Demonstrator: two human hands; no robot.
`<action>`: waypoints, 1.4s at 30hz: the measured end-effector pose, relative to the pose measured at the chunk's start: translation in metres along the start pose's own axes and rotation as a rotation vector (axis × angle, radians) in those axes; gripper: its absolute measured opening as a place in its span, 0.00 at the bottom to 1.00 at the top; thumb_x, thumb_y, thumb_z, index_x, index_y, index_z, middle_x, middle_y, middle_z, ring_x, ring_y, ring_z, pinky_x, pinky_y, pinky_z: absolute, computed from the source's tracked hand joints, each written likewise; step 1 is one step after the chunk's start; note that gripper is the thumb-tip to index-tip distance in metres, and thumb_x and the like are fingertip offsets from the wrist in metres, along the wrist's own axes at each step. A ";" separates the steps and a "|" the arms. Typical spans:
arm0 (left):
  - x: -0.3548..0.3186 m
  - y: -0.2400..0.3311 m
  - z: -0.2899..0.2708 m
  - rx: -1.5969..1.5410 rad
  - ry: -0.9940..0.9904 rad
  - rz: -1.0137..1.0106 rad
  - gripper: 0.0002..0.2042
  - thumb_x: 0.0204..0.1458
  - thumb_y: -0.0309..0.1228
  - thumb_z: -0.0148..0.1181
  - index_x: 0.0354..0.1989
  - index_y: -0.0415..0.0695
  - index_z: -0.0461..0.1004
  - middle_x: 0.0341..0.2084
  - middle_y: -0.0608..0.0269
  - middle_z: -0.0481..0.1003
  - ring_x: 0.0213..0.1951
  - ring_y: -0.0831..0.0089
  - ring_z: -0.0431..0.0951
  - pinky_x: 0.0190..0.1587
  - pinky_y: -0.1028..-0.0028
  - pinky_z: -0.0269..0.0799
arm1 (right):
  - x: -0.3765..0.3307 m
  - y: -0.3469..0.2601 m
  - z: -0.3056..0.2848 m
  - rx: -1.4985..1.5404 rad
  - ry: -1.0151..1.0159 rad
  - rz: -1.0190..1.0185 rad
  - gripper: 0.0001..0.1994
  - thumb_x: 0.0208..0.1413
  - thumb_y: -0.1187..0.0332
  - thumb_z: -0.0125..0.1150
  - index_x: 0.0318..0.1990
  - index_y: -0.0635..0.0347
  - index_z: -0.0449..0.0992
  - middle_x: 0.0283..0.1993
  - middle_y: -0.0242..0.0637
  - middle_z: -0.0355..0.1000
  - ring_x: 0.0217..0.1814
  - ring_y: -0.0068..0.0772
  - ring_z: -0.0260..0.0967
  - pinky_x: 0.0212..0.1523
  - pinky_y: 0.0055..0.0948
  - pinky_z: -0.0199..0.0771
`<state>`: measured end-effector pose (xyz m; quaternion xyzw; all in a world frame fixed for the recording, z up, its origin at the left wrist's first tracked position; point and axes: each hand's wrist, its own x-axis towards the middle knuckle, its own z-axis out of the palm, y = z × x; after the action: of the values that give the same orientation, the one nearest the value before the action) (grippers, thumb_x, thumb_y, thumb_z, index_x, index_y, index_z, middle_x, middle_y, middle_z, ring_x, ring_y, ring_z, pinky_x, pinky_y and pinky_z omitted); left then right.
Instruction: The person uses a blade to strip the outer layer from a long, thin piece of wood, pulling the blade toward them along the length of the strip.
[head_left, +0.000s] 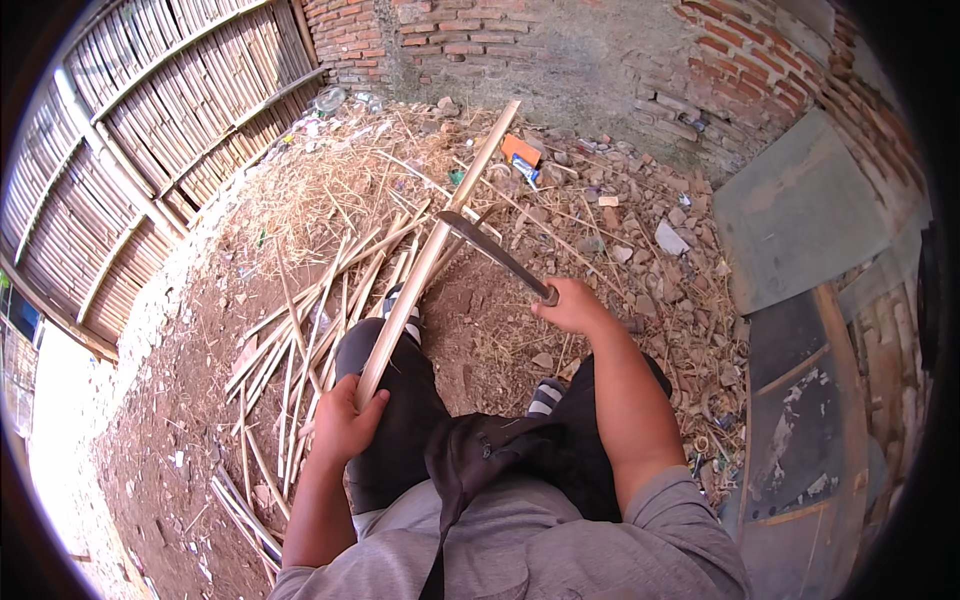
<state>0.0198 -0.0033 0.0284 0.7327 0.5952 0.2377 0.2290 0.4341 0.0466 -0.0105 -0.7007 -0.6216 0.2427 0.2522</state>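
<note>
My left hand [346, 415] is closed around the near end of a long split bamboo strip [430, 250], which slants away over my left leg toward the far wall. In my right hand [573, 306] is the handle of a machete [500, 256] with a dark, curved blade. The blade points left, and its tip end lies over the strip about midway along; whether it touches cannot be told. Beneath and left of the strip, a loose pile of narrow bamboo sticks [297, 340] lies on the ground.
A brick wall [560, 65] stands ahead, and a bamboo-slat fence [190, 80] at the left. Grey sheets [800, 210] lean at the right beside a dark panel [795, 400]. Straw [330, 180], rubble [650, 270] and litter cover the ground around my feet.
</note>
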 end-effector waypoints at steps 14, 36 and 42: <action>0.000 -0.001 0.001 0.001 -0.006 -0.007 0.16 0.53 0.39 0.69 0.33 0.37 0.76 0.20 0.52 0.74 0.23 0.63 0.75 0.29 0.64 0.69 | -0.001 -0.005 -0.002 -0.008 -0.024 0.004 0.21 0.50 0.57 0.72 0.45 0.65 0.79 0.33 0.49 0.77 0.37 0.49 0.77 0.42 0.42 0.74; -0.001 -0.002 0.004 -0.003 0.041 0.019 0.17 0.52 0.41 0.70 0.30 0.37 0.74 0.18 0.48 0.74 0.22 0.53 0.76 0.28 0.59 0.69 | 0.003 0.005 0.008 0.011 -0.049 0.031 0.29 0.50 0.55 0.73 0.53 0.68 0.77 0.38 0.52 0.79 0.41 0.47 0.79 0.44 0.40 0.76; 0.000 -0.003 0.006 -0.012 0.040 0.017 0.17 0.52 0.41 0.70 0.30 0.38 0.74 0.18 0.49 0.74 0.22 0.54 0.76 0.27 0.59 0.69 | 0.006 0.013 0.014 0.018 -0.021 -0.003 0.24 0.50 0.54 0.73 0.48 0.65 0.78 0.35 0.47 0.78 0.39 0.44 0.77 0.43 0.40 0.74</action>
<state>0.0212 -0.0033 0.0220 0.7314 0.5920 0.2579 0.2195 0.4360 0.0516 -0.0298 -0.6948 -0.6231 0.2555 0.2523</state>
